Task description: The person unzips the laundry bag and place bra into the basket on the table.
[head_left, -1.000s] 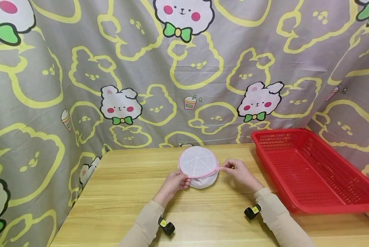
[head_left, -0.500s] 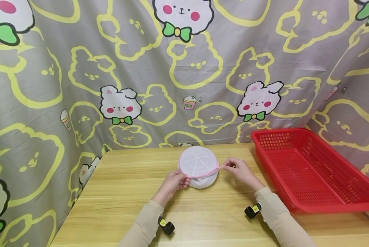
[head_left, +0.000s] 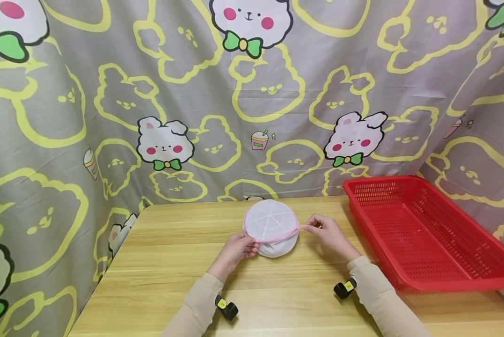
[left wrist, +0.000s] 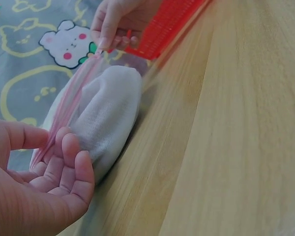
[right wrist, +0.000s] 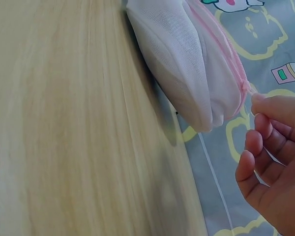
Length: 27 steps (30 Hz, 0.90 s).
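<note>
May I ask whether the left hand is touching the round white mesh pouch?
Touching: the left wrist view shows the left hand pinching the pouch by its pink edge.

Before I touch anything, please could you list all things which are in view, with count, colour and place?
Mesh bag: one, white, on the table towards its far side
Zip: one, pink, along the bag's edge
Zip pull: one, pale pink, at the zip's right end
Basket: one, red, right side of the table
Table: one, light wood, under bag and basket
Curtain: count unclear, grey with cartoon prints, behind and at both sides
Wrist devices: two, black with yellow labels, one per wrist
Sleeves: two, beige, on both arms
Left grip: one, bare, pinching the bag's edge
Right grip: one, bare, pinching the zip pull
</note>
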Tool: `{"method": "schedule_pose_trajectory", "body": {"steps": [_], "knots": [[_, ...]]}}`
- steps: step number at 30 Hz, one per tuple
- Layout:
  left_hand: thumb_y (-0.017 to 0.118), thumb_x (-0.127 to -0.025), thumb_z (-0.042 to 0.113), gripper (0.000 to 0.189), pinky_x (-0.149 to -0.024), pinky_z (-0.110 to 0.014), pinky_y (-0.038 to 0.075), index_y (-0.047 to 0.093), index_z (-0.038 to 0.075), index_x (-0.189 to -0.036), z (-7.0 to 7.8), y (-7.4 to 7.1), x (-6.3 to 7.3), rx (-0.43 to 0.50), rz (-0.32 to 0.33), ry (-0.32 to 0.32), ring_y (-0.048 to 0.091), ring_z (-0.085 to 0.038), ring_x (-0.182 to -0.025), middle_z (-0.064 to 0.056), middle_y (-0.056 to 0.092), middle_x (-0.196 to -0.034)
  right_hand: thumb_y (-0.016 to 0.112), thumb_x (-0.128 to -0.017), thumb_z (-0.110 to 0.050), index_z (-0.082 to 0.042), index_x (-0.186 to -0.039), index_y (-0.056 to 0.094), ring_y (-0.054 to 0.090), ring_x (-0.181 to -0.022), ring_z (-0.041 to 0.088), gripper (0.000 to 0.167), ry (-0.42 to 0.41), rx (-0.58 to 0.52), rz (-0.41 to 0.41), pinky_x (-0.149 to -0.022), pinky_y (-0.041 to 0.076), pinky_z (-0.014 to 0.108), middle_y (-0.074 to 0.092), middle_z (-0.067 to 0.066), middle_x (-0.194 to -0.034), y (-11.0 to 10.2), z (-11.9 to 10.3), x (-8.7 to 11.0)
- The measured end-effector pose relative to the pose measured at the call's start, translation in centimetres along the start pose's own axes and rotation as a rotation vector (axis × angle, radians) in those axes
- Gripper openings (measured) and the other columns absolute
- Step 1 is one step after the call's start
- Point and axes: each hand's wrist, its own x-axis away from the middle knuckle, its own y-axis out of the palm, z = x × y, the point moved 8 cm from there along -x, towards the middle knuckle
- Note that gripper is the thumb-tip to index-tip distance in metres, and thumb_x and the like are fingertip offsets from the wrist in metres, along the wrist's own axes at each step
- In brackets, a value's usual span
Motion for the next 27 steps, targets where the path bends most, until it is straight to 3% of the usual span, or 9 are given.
{"method": "schedule_pose_trajectory", "body": {"steps": [18,27], "knots": [[0.05,-0.094,0.009,0.015,-0.067,-0.023,0.053,0.057,-0.004,-0.1,0.13,-0.41,-0.08,-0.003,0.005,-0.001,0.059,-0.01,-0.069,-0.001,0.062,-0.078,0.071,-0.087,-0.015,-0.008,-0.083,0.066,0.05,-0.067,0.005,0.01,-0.001,0.046,0.075,-0.058,0.042,0.02,0.063,0.001,-0.074,-0.59,0.01,-0.1],[0.052,-0.09,0.008,0.014,-0.066,-0.021,0.053,0.058,-0.003,-0.097,0.59,-0.35,0.28,-0.005,0.029,0.005,0.059,-0.01,-0.068,-0.001,0.062,-0.076,0.072,-0.088,-0.016,-0.009,-0.084,0.067,0.051,-0.068,0.006,0.009,0.021,0.0,0.044,-0.059,0.043,0.02,0.064,0.003,-0.076,-0.12,0.38,-0.12]]}}
